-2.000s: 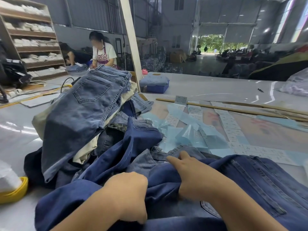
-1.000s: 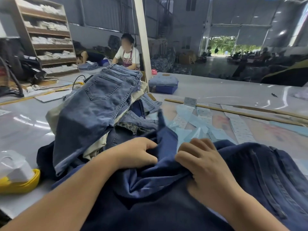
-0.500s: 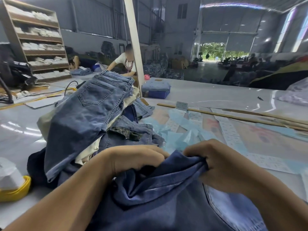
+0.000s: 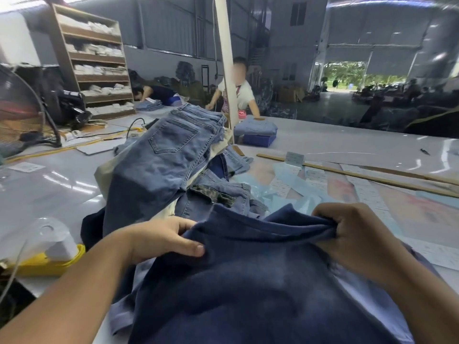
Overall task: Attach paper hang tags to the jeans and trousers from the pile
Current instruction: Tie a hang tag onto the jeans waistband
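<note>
dark blue denim trousers (image 4: 260, 281) are lying soft and floppy at the near edge of the grey worktop (image 4: 62, 184); left hand (image 4: 161, 239) and right hand (image 4: 357, 234) are each clutching the bunched top edge, probably the firmest hold.

garment finishing floor in a large warehouse-like hall

long glossy work table (image 4: 347, 142) heaped with a pile of jeans (image 4: 164, 165), strips of paper tags (image 4: 367, 192) spread alongside, wooden shelving (image 4: 94, 60) stacked with folded white goods, another worker (image 4: 238, 93) at the far side, tall metal walls, wide open loading door (image 4: 357, 75).
</note>
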`<state>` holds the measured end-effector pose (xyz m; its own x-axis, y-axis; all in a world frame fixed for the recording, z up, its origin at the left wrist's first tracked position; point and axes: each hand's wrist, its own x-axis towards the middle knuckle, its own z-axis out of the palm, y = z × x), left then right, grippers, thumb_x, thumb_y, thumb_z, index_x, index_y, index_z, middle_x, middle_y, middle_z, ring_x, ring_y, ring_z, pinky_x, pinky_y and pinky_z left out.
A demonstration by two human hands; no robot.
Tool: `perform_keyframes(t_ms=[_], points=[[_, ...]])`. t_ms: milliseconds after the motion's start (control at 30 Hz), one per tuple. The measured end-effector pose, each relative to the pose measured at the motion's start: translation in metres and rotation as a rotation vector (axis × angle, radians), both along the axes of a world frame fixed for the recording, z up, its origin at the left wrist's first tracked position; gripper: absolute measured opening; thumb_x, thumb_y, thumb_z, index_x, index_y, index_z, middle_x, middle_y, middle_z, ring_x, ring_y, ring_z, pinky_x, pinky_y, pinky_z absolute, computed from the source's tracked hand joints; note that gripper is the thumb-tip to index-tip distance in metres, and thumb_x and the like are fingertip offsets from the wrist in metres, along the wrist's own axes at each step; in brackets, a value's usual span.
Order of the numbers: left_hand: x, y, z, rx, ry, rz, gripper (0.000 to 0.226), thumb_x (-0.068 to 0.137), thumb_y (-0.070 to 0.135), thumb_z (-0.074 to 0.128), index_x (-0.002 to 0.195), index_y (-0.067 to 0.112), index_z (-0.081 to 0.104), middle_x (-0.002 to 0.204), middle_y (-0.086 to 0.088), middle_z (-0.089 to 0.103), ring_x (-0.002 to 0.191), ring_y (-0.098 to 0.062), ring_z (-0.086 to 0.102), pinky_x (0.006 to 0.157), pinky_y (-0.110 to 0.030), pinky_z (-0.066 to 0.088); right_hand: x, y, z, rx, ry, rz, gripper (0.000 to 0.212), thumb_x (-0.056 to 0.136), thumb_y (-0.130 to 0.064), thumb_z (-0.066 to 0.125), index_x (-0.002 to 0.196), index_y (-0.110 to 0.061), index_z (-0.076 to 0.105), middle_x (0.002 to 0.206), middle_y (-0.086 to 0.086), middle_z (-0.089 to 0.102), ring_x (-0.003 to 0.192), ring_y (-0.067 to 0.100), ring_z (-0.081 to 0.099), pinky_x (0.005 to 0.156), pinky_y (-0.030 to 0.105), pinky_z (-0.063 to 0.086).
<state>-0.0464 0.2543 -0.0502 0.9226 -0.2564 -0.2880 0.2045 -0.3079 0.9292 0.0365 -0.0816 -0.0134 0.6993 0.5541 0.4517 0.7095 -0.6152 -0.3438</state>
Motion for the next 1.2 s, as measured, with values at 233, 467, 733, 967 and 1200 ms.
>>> perform_keyframes(t_ms=[233,467,733,967,1200], points=[[0.005,0.029,0.01,0.372,-0.508,0.79,0.048,0.086,0.047,0.069,0.055,0.012,0.058,0.049,0.001,0.046,0.05,-0.01,0.041,0.056,-0.028,0.036,0.017,0.01,0.008,-0.233,0.46,-0.027,0.076,0.057,-0.089,0.051,0.076,-0.017,0.065,0.063,0.002,0.061,0.052,0.01,0.052,0.057,0.032,0.035],[0.026,-0.001,-0.027,0.857,-0.343,0.831,0.039,0.091,0.054,0.053,0.084,0.018,0.062,0.104,-0.014,0.067,0.104,-0.037,0.06,0.087,-0.039,0.047,0.025,0.046,-0.052,-0.337,0.265,-0.261,0.054,0.082,-0.077,0.045,0.076,-0.025,0.057,0.069,-0.005,0.061,0.064,0.012,0.057,0.06,0.032,0.046],[0.002,0.029,-0.017,0.678,-0.015,0.183,0.07,0.046,0.079,0.072,0.097,0.031,0.072,0.1,0.015,0.073,0.096,-0.004,0.067,0.093,-0.031,0.05,0.026,0.041,-0.033,-0.162,0.284,-0.222,0.055,0.077,-0.063,0.066,0.059,-0.012,0.056,0.052,-0.002,0.053,0.051,0.013,0.047,0.053,0.032,0.033],[0.002,0.03,-0.007,-0.091,-0.32,0.247,0.039,0.071,0.025,0.083,0.106,0.009,0.073,0.106,-0.018,0.073,0.094,-0.027,0.071,0.079,-0.035,0.058,0.019,-0.002,0.048,-0.014,0.852,0.22,0.049,0.052,-0.048,0.09,0.09,-0.019,0.078,0.082,0.01,0.076,0.075,0.021,0.074,0.061,0.025,0.055],[0.03,0.032,-0.03,0.206,-0.355,0.319,0.024,0.074,0.033,0.078,0.094,0.019,0.078,0.103,-0.002,0.075,0.118,-0.019,0.058,0.111,-0.048,0.039,0.036,-0.017,0.007,-0.256,0.992,0.151,0.051,0.052,-0.036,0.09,0.098,-0.02,0.074,0.096,0.007,0.076,0.092,0.024,0.072,0.076,0.031,0.056]])
